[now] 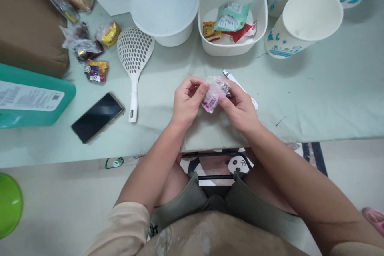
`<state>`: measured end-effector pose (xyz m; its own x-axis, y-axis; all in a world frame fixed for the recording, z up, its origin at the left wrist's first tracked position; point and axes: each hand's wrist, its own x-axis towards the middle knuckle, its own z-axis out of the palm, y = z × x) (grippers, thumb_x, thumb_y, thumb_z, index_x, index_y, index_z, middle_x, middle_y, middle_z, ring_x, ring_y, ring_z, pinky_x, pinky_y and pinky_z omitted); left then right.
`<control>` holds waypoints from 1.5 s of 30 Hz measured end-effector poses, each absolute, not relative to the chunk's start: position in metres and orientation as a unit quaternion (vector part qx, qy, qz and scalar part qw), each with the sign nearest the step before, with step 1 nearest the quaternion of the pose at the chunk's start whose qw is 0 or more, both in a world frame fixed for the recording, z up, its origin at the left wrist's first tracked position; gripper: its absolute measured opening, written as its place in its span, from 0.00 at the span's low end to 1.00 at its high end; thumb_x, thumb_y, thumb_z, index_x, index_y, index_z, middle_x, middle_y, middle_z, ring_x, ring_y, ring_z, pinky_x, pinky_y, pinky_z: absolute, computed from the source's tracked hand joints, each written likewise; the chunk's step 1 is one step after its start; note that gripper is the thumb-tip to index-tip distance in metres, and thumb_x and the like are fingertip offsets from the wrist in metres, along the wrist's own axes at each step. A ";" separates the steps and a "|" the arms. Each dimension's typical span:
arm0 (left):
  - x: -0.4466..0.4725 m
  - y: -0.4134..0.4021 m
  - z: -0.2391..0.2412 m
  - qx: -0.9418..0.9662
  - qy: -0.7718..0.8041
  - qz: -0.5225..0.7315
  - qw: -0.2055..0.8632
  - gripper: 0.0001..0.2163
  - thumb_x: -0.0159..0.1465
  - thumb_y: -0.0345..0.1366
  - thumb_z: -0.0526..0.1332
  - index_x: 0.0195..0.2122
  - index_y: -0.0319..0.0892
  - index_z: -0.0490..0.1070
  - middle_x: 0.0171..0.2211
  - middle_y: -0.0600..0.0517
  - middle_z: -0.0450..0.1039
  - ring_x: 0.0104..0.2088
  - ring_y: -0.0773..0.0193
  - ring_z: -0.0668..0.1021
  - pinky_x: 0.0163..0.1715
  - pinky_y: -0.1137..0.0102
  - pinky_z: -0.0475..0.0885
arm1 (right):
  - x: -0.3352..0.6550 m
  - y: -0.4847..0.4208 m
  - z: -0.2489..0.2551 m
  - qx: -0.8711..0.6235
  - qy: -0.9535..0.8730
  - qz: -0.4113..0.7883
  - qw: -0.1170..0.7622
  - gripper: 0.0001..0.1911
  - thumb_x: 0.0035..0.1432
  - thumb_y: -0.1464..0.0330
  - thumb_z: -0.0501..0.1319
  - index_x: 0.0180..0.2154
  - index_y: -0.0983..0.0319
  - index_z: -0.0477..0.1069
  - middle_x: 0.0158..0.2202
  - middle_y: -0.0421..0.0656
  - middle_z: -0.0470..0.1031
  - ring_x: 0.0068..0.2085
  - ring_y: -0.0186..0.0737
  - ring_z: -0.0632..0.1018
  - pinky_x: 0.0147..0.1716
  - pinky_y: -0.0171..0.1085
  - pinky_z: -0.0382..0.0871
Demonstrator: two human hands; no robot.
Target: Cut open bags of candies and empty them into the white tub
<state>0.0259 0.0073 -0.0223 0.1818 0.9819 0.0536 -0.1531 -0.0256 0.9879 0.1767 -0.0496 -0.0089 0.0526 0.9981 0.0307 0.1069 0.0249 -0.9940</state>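
Between my two hands is a small clear plastic snack wrapper [213,95] with pink and purple print, held just above the table near its front edge. My left hand [188,98] pinches its left side between thumb and fingers. On the right side, my right hand [238,104] grips it with the thumb on top. What the wrapper contains, if anything, I cannot make out. Partly behind my right hand lies a slim white tool with a metal tip [229,75], perhaps a peeler or cutter. Beyond the hands stands a white tub [234,50] holding several colourful packets.
A white slotted skimmer [134,84], a black phone [97,118] and a green jug [36,96] lie to the left. Wrapped snacks [96,71] sit beyond the phone. A lidded round container [165,8] and paper cups [303,24] stand at the back.
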 end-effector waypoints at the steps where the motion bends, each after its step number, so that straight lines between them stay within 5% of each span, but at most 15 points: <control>1: 0.026 0.007 -0.023 0.506 0.404 0.501 0.575 0.20 0.59 0.57 0.71 0.31 0.45 0.72 0.25 0.57 0.70 0.24 0.70 0.71 0.24 0.73 0.69 | 0.176 -0.049 -0.009 -0.526 -0.512 0.469 0.491 0.33 0.61 0.40 0.61 0.56 0.56 0.72 0.52 0.48 0.79 0.45 0.44 0.80 0.43 0.44 0.78; 9: 0.020 0.004 -0.017 0.524 0.459 0.545 0.467 0.20 0.66 0.58 0.64 0.35 0.45 0.69 0.28 0.54 0.76 0.28 0.68 0.77 0.29 0.73 0.72 | 0.168 -0.047 -0.014 -0.572 -0.417 0.492 0.507 0.20 0.65 0.50 0.61 0.44 0.59 0.78 0.38 0.43 0.80 0.35 0.38 0.78 0.37 0.39 0.76; 12: 0.015 0.005 -0.016 0.602 0.436 0.523 0.417 0.18 0.64 0.56 0.68 0.38 0.46 0.75 0.36 0.50 0.79 0.38 0.65 0.80 0.34 0.72 0.74 | 0.171 -0.048 -0.011 -0.601 -0.466 0.430 0.486 0.21 0.65 0.50 0.61 0.46 0.59 0.79 0.36 0.44 0.79 0.34 0.39 0.77 0.38 0.40 0.74; 16: 0.013 0.008 -0.019 0.701 0.388 0.472 0.368 0.16 0.59 0.53 0.73 0.39 0.46 0.82 0.38 0.48 0.78 0.39 0.63 0.79 0.33 0.71 0.74 | 0.176 -0.049 -0.007 -0.606 -0.582 0.301 0.452 0.26 0.67 0.45 0.58 0.47 0.57 0.80 0.32 0.44 0.76 0.33 0.42 0.75 0.38 0.42 0.73; 26: 0.016 -0.003 -0.014 0.727 0.364 0.517 0.269 0.06 0.69 0.36 0.65 0.35 0.44 0.80 0.38 0.49 0.81 0.41 0.63 0.83 0.46 0.67 0.77 | 0.174 -0.053 -0.008 -0.570 -0.623 0.295 0.447 0.26 0.70 0.47 0.56 0.52 0.58 0.80 0.31 0.44 0.75 0.33 0.41 0.73 0.37 0.41 0.72; 32: 0.014 -0.003 -0.014 0.721 0.385 0.500 0.288 0.11 0.74 0.43 0.57 0.35 0.47 0.71 0.36 0.48 0.76 0.41 0.59 0.79 0.43 0.63 0.74 | 0.174 -0.053 -0.007 -0.588 -0.605 0.290 0.452 0.24 0.70 0.49 0.57 0.50 0.58 0.81 0.29 0.43 0.73 0.30 0.40 0.72 0.34 0.41 0.70; 38: 0.010 0.003 -0.018 0.759 0.317 0.440 0.361 0.21 0.64 0.53 0.68 0.53 0.48 0.75 0.53 0.44 0.77 0.54 0.55 0.79 0.51 0.62 0.75 | 0.176 -0.052 -0.008 -0.582 -0.641 0.258 0.429 0.27 0.69 0.45 0.54 0.45 0.56 0.81 0.32 0.45 0.77 0.33 0.42 0.74 0.37 0.42 0.72; 41: 0.010 0.007 -0.017 0.739 0.304 0.446 0.403 0.14 0.67 0.50 0.66 0.41 0.45 0.79 0.42 0.47 0.80 0.45 0.60 0.81 0.50 0.63 0.75 | 0.176 -0.053 -0.006 -0.575 -0.623 0.301 0.436 0.27 0.67 0.43 0.56 0.42 0.57 0.81 0.32 0.45 0.78 0.33 0.41 0.76 0.37 0.41 0.72; 45: 0.010 0.009 -0.017 0.673 0.343 0.500 0.423 0.15 0.67 0.52 0.65 0.32 0.46 0.74 0.32 0.52 0.75 0.37 0.64 0.78 0.44 0.66 0.74 | 0.176 -0.052 -0.005 -0.589 -0.545 0.397 0.445 0.28 0.62 0.41 0.61 0.44 0.59 0.78 0.33 0.43 0.78 0.32 0.40 0.78 0.36 0.41 0.73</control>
<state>0.0101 0.0086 -0.0171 0.2636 0.8854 0.3829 0.0387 -0.4063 0.9129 0.1756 -0.0517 -0.0048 0.0901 0.9958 0.0184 0.2890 -0.0084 -0.9573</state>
